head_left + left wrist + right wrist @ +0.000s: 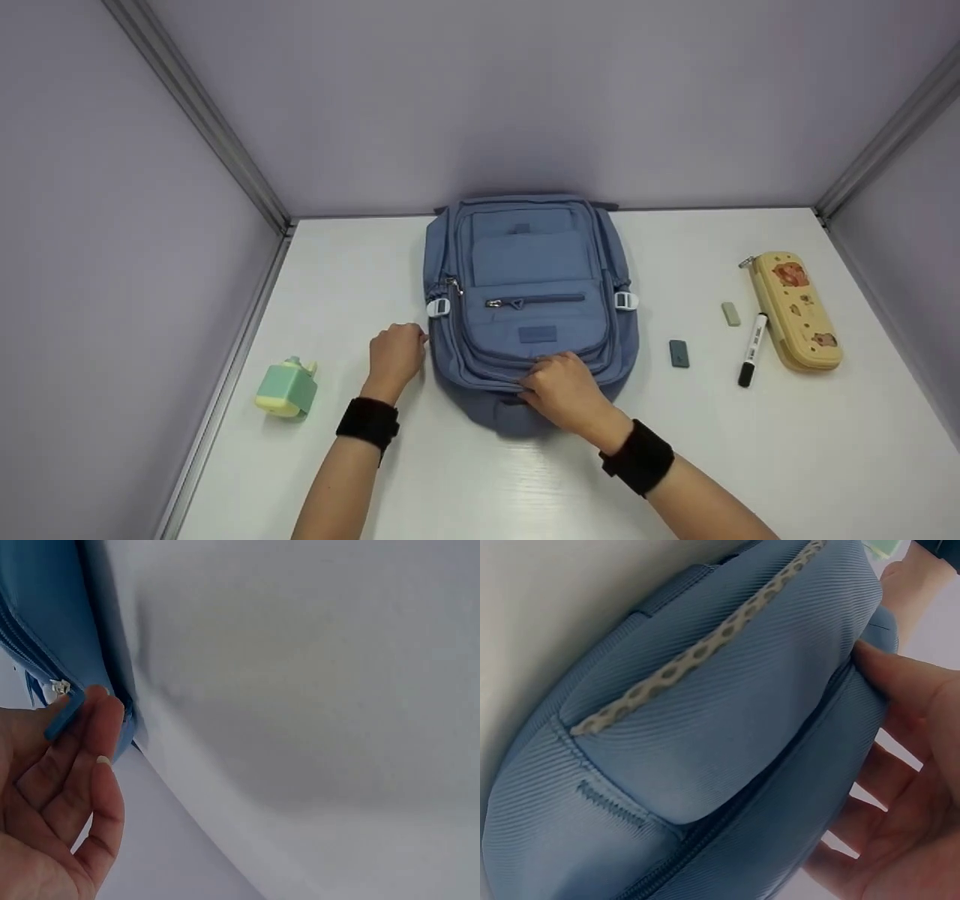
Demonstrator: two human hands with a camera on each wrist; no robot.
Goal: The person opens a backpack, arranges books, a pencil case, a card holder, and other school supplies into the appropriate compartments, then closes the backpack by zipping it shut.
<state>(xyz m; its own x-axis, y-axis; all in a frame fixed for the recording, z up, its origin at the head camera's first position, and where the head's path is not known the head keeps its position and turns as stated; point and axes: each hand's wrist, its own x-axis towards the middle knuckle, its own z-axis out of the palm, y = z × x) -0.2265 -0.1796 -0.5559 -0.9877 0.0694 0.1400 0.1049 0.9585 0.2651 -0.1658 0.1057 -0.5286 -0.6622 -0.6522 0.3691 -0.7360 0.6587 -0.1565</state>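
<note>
A blue backpack [536, 262] lies on the white table with its front pockets facing up and its base toward me. At its left edge, my left hand [395, 356] pinches a blue zipper pull [64, 717], seen close up in the left wrist view. My right hand [566, 394] grips the fabric along the bag's lower front edge. In the right wrist view the thumb [900, 675] lies beside a dark zipper line [727, 814], with the fingers on the other side of the fold. A beige perforated trim [697, 652] runs along the bag there.
Left of the bag stands a green and yellow box-shaped object [287, 390]. To the right lie a dark green block [679, 354], a pale green block [730, 313], a black-capped white marker [753, 349] and a yellow pencil case [798, 311]. Grey panels [525, 97] wall the table.
</note>
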